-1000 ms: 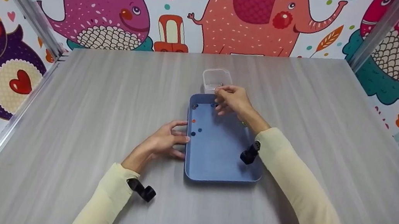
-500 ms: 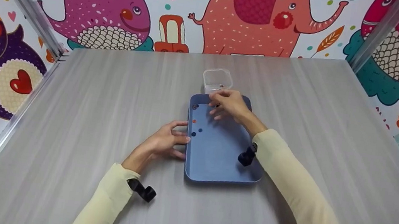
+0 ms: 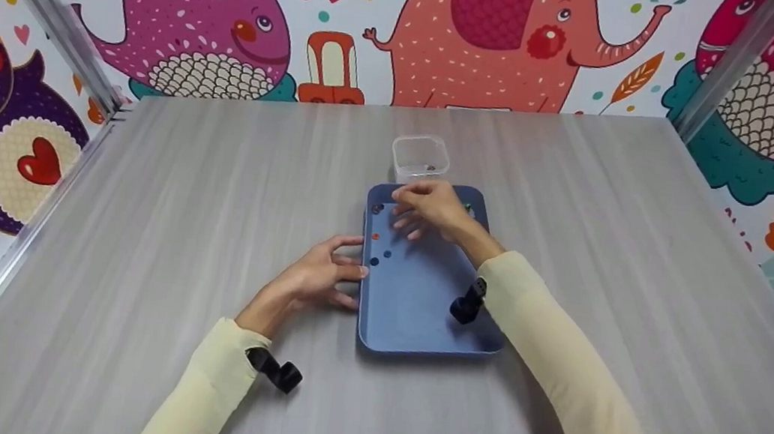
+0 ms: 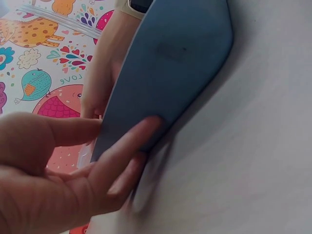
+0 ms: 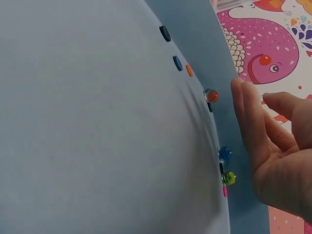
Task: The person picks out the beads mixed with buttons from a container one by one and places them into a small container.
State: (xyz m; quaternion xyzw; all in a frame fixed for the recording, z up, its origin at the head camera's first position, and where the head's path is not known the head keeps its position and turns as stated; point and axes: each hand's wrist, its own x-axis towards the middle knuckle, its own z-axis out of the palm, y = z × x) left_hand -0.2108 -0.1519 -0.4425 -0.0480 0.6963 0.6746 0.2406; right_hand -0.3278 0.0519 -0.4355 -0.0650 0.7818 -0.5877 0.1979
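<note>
My left hand (image 3: 318, 274) rests against the left side of a blue tray (image 3: 409, 326). In the left wrist view its fingertips (image 4: 151, 124) touch the tray's outer wall. Above the tray's far end hovers my right hand (image 3: 437, 210), and nothing shows between its fingers. Along the tray's inner edge, the right wrist view shows small flat discs like buttons: dark (image 5: 165, 33), blue (image 5: 177, 63), orange (image 5: 189, 70) and pink (image 5: 225, 191). Glass marbles in orange-red (image 5: 211, 95), blue (image 5: 224, 153) and yellow-green (image 5: 229, 178) lie there too.
A clear plastic container (image 3: 420, 152) stands just beyond the tray's far end, with something small inside. Grey wood-grain table (image 3: 249, 175) surrounds both. Printed walls (image 3: 356, 8) close off the back and sides.
My right hand has drawn back from the container's near edge, moving left and slightly nearer over the tray. A green item at the tray's far right shows now. My left hand stays put.
</note>
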